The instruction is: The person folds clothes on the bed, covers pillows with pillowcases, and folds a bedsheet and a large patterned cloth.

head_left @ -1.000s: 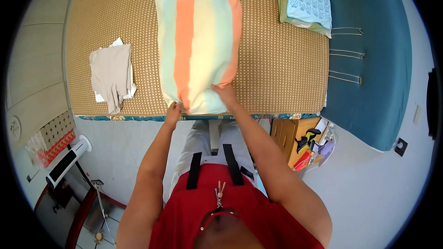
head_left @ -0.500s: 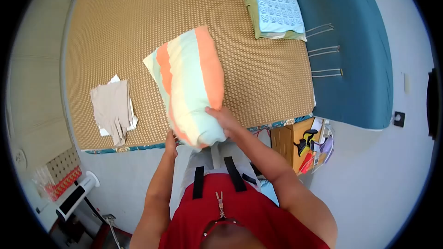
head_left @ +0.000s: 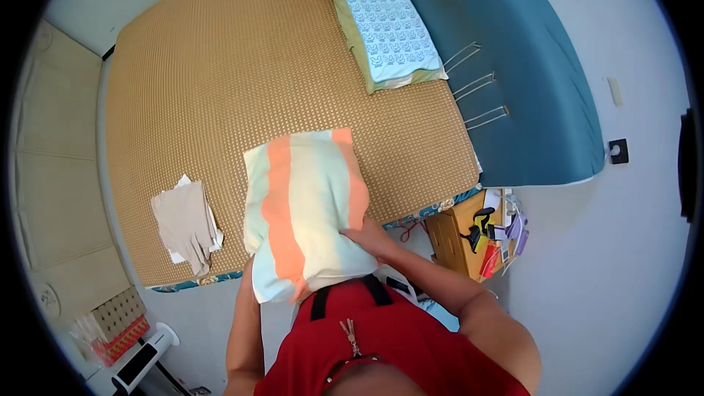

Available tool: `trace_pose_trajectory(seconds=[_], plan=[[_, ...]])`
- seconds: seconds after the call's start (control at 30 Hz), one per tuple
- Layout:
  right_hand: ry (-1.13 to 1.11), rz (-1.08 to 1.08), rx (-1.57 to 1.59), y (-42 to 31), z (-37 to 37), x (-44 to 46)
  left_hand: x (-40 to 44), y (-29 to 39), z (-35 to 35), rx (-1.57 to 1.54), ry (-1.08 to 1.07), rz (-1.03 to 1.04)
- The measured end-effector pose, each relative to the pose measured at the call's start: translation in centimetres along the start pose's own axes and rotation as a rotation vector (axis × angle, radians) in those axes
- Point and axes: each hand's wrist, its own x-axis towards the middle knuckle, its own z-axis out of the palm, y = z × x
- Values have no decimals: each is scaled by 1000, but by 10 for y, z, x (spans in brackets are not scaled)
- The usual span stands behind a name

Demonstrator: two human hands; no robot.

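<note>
A plump pillow (head_left: 312,213) with orange, cream and pale green stripes is held in front of my body, over the near edge of the bed. My right hand (head_left: 370,240) grips its lower right side, the thumb lying on top and the fingers tucked out of sight. At the lower left side of the pillow, my left hand (head_left: 250,268) holds the edge; most of its fingers are hidden behind the fabric.
The bed (head_left: 220,81) has a tan woven mat. Folded clothing (head_left: 183,220) lies at its left. A pillow with a light blue cover (head_left: 389,29) rests by the blue headboard (head_left: 513,51). A cluttered wooden nightstand (head_left: 451,238) stands at the right.
The striped pillow has come closer to my body and turned more upright, its far end now lower in view. Both hands stay on it. The camera view has shifted.
</note>
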Motion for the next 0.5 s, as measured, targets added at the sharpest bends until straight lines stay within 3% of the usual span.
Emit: trace_pose_trajectory(seconds=[0.07,0.13,0.17,0.3,0.4,0.5], plan=[[26,41,-44,-10,-15,12,4,14,18,51,-6,18],[-32,45,182,-40,-32,9,20,34,39,112,-21,49],[-105,24,428,-94,-39,-7,25,39,50,135,-31,56],[-135,-426,548,-178,-86,4,43,76,162,202,-130,243],[63,-560,394,-238,-128,-18,27,84,263,225,-349,352],[213,-700,253,-277,-174,-31,33,93,322,365,-469,515]])
